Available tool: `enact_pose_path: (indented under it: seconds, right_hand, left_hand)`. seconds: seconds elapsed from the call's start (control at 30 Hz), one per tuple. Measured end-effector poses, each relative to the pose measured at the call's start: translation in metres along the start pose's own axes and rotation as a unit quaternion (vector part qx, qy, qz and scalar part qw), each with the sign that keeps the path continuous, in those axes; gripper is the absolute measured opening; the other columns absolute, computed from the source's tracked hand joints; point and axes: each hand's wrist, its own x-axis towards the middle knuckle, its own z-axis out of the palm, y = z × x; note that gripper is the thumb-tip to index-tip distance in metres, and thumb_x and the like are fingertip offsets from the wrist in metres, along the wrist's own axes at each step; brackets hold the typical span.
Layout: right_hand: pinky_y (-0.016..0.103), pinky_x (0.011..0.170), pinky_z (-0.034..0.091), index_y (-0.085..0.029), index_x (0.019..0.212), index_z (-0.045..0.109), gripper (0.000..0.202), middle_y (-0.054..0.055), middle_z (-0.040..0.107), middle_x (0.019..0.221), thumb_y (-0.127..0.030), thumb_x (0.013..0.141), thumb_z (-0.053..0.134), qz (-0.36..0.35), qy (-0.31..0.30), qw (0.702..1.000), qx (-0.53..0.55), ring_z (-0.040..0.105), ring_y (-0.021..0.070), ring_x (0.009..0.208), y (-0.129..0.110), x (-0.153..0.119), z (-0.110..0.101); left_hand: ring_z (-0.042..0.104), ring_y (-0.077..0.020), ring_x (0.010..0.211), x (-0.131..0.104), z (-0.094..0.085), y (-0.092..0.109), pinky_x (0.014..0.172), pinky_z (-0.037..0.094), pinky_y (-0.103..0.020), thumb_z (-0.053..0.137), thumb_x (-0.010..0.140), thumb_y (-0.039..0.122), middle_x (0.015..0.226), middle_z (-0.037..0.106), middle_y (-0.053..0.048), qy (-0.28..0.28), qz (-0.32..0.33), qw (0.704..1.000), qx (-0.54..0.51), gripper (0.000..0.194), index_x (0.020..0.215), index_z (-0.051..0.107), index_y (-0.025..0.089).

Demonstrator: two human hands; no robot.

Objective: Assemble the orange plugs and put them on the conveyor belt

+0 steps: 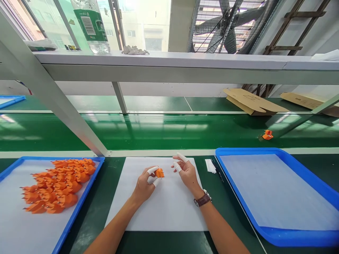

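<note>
- Orange piece (159, 173): sitting between the left fingertips above the sheet, well apart from both trays; its small size and moulded look are suggesting a light, stiff part, probably plastic, whose smooth faces may be inviting slips under a loose pinch.
- Hold: the broader sides are probably offering the best purchase, while any thin projections are likely calling for gentle handling; finer detail is appearing too small to judge.
- Left hand (145, 185): pinching the orange piece between thumb and index finger, both wearing white covers.
- Right hand (187, 173): hovering near the piece without touching it, fingers loosely spread, apparently gripping nothing; two digits are wearing white covers, and a watch (203, 199) is circling the wrist.
- Sheet (169, 215): lying flat on the dark green table (159, 243), beneath both hands.
- Left tray (76, 211): bearing crowded rows of similar pieces (59, 185).
- Right tray (293, 237): showing a white lining; a slip (210, 165) is lying just beside its left edge.
- Belt (159, 135): running behind the table, carrying a lone piece (267, 134) at right.
- Cartons (254, 100): lying beyond the belt.
- Shelf (185, 74): spanning overhead, supporting a bottle (91, 26).
- Fan (225, 24): standing behind the shelf, beside the window (144, 21).
</note>
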Motion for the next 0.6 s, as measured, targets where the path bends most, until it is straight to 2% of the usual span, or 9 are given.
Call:
enact_pose_path:
  seconds: [0.1, 0.3, 0.43, 0.6]
  right_hand:
    - [0.033, 0.060, 0.058, -0.021, 0.118, 0.067, 0.034, 0.009, 0.073, 0.101, -0.040, 0.091, 0.064, 0.006, -0.039, 0.999, -0.024, 0.069, 0.0184, 0.072, 0.007, -0.007, 0.008]
    - [0.031, 0.063, 0.056, -0.021, 0.116, 0.071, 0.033, 0.007, 0.074, 0.095, -0.042, 0.096, 0.057, 0.003, -0.109, 0.991, -0.081, 0.069, 0.0176, 0.072, 0.011, -0.014, 0.013]
    - [0.031, 0.066, 0.056, -0.020, 0.113, 0.072, 0.035, 0.007, 0.073, 0.093, -0.045, 0.098, 0.052, 0.006, -0.124, 0.987, -0.100, 0.067, 0.0170, 0.071, 0.014, -0.014, 0.012]
    - [0.032, 0.072, 0.055, -0.020, 0.118, 0.071, 0.037, 0.006, 0.073, 0.090, -0.045, 0.099, 0.052, 0.008, -0.136, 0.985, -0.107, 0.067, 0.0178, 0.074, 0.012, -0.014, 0.012]
  left_hand:
    - [0.068, -0.0168, 0.090, 0.000, 0.000, -0.002, 0.082, 0.061, -0.037, 0.062, 0.088, 0.018, 0.126, 0.066, -0.006, -0.005, -0.003, 1.000, -0.013, 0.042, 0.128, 0.059, 0.029]
    - [0.071, -0.0182, 0.097, -0.001, 0.002, 0.002, 0.088, 0.061, -0.040, 0.063, 0.091, 0.026, 0.126, 0.067, -0.007, -0.016, -0.069, 0.992, -0.108, 0.019, 0.109, 0.058, 0.025]
    - [0.070, -0.0198, 0.104, 0.000, 0.002, 0.002, 0.094, 0.060, -0.043, 0.066, 0.089, 0.025, 0.122, 0.069, -0.006, 0.000, -0.095, 0.987, -0.131, 0.035, 0.121, 0.052, 0.026]
    - [0.071, -0.0197, 0.105, 0.000, 0.002, 0.000, 0.096, 0.061, -0.042, 0.065, 0.089, 0.026, 0.122, 0.069, -0.004, -0.011, -0.052, 0.992, -0.113, 0.036, 0.125, 0.060, 0.028]
